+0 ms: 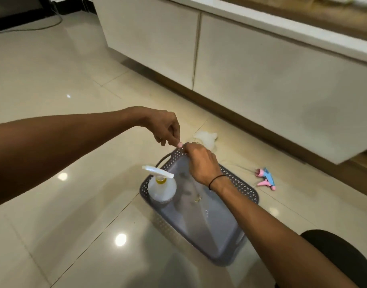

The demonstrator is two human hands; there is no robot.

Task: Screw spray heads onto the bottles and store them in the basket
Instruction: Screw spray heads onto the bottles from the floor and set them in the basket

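A grey perforated basket (pixel 236 181) stands on the tiled floor. In its near-left corner a white bottle (pixel 162 189) stands upright, fitted with a white spray head (pixel 157 171) on a yellow collar. Just past the basket's far rim a translucent bottle (pixel 206 137) lies on the floor, its mouth towards me. My right hand (pixel 201 163) reaches over the basket, its fingers curled at that mouth and the rim. My left hand (pixel 164 126) hovers beside it with curled fingers, one fingertip touching the same spot; what it holds is hidden. A pink and blue spray head (pixel 265 178) lies right of the basket.
A low cream cabinet (pixel 251 65) with a wooden plinth runs along the back and right, close behind the translucent bottle. Glossy floor tiles (pixel 74 204) spread to the left and front. A dark rounded shape (pixel 340 256) sits at the lower right. A cable (pixel 43 27) trails at the far left.
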